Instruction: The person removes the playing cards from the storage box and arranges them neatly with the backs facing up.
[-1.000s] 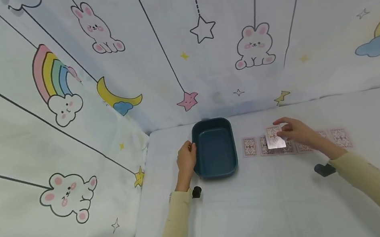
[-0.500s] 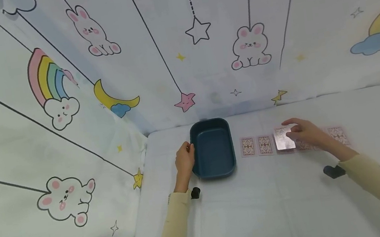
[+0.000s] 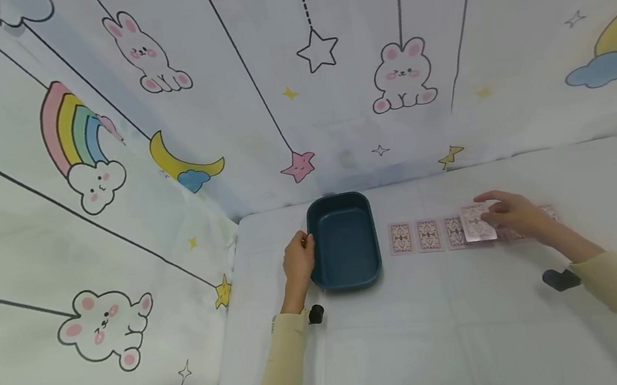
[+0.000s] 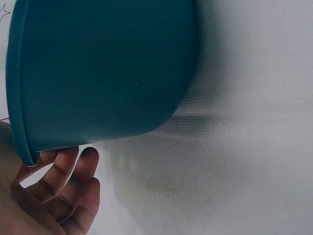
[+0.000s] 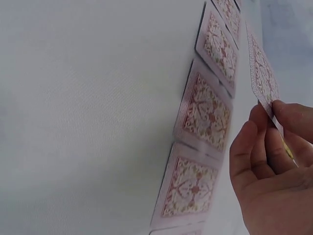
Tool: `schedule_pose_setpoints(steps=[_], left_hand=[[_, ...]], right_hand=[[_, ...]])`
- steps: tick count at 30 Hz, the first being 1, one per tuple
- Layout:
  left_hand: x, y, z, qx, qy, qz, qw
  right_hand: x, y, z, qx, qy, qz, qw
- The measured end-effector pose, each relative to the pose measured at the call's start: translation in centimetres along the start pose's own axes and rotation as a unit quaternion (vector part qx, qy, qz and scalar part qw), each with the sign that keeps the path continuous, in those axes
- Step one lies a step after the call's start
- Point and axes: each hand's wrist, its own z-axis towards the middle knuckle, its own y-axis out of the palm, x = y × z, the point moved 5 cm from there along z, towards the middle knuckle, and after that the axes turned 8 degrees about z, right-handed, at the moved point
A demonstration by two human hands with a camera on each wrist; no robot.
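A dark teal rectangular tray (image 3: 345,243) sits on the white table. My left hand (image 3: 298,261) grips its left rim, and in the left wrist view the curled fingers (image 4: 63,181) lie against the tray's outer wall (image 4: 102,73). My right hand (image 3: 515,214) pinches a playing card (image 3: 477,223) by its edge between thumb and fingers. That card (image 5: 263,73) is raised above a row of face-down cards with red patterned backs, such as this playing card (image 3: 428,236). The hand and held card hide part of the row in the head view.
The row of cards runs rightward from the tray, ending near a partly covered card (image 3: 549,212). Dark wrist devices show under both forearms, such as the right one (image 3: 560,279). A cloth backdrop (image 3: 247,96) with cartoon animals and stars stands behind and at the left.
My right hand has moved rightward above the row, carrying the pinched playing card. My left hand stays on the tray's rim. The head view has shifted slightly.
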Motion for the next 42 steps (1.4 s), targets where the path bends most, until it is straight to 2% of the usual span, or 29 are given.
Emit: schedule_pose_setpoints(steps=[7, 13, 24, 42], left_hand=[[-0.3, 0.2, 0.1, -0.001, -0.001, 0.007, 1.0], [-0.4, 0.3, 0.1, 0.003, 0.0, 0.006, 1.0], [-0.3, 0.3, 0.0, 0.005, -0.001, 0.011, 0.9999], [-0.4, 0.5, 0.4, 0.003, -0.003, 0.009, 1.0]], right_hand=[[1.7, -1.4, -0.4, 0.002, 0.023, -0.027, 0.999], [2.1, -2.6, -1.1, -0.004, 0.036, -0.024, 0.999], [2.4, -3.7, -2.4, 0.006, 0.031, -0.011, 0.999], [4.9, -7.1, -4.3, 0.021, 0.036, -0.031, 0.999]])
